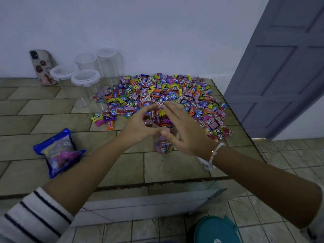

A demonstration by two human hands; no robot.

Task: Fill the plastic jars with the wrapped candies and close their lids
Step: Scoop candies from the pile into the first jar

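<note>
While the left hand (140,125) curls round a seemingly near-full jar (164,146), right hand (182,130) flat-fingered above, four empty jars (85,81) and most candies (157,92) wait.

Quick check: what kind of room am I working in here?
Likely a home, perhaps a kitchen: a tiled counter against a plain wall, a panelled door beside it, and a phone leaning on that wall.

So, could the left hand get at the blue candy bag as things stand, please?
Probably yes: the blue candy bag lies on the counter beside the left forearm, nothing between; the left hand must first release the jar.
</note>
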